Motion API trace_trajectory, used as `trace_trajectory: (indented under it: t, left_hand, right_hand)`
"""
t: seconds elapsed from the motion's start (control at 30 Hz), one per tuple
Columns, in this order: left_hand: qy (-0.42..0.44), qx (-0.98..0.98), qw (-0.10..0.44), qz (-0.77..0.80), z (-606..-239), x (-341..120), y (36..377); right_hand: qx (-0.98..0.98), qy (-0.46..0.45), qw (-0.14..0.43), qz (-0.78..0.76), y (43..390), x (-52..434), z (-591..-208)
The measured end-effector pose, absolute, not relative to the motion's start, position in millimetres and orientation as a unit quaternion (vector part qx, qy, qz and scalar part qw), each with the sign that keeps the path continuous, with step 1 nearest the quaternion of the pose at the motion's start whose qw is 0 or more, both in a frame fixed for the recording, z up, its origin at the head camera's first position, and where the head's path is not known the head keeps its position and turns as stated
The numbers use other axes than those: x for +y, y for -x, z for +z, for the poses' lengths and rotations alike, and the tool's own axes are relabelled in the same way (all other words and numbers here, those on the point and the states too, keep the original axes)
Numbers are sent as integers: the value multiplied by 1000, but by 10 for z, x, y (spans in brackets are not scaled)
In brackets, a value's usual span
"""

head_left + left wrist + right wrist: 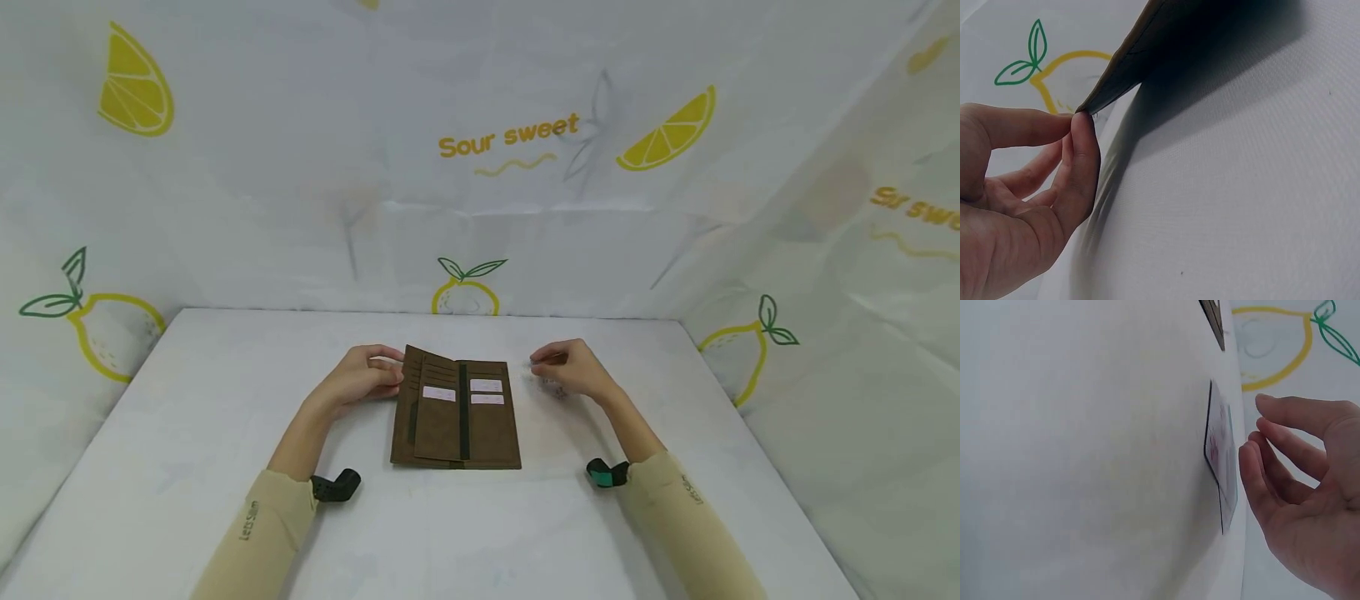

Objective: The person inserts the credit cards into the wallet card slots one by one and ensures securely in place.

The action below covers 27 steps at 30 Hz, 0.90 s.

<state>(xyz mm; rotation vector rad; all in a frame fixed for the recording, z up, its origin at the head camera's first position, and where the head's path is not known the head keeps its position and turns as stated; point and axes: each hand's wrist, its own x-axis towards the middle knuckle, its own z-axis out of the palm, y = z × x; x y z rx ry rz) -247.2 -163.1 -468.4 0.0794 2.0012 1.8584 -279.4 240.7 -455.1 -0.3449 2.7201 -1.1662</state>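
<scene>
A brown long wallet [457, 412] lies open on the white table [225, 400], with pale cards [486, 386] in its slots. My left hand [386, 371] pinches the top corner of the wallet's raised left flap [1141, 56] between thumb and forefinger [1082, 134]. To the right of the wallet a loose pale card [555, 388] lies flat on the table. My right hand [543, 365] hovers just over this card [1221, 456], fingers [1250, 456] loosely curled, holding nothing. The wallet's corner [1213, 319] shows beyond the card in the right wrist view.
White cloth printed with lemons [465, 292] walls the table on the back and both sides. Black wrist camera mounts [337, 483] sit at both forearms. The table's front edge is near my elbows.
</scene>
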Motion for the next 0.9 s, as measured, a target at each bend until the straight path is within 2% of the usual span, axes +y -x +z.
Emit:
trace_trajectory:
  t: [0.3,0.5,0.7,0.9]
  left_hand:
    - [-25,722,203,661,-4685,-1632,2465]
    - [-27,725,204,657,-4669,-1641,2469]
    - [-25,725,202,658,-4663,-1643,2471]
    - [-26,719,204,663,-4683,-1644,2482]
  right_hand:
    - [942,83,50,-322,2743,2762,-4564]
    - [957,47,48,-282,2734,2796,-4607]
    - [962,62,30,-266,2733,2786,-4595]
    - [956,59,37,-284,2728,2786,-4552]
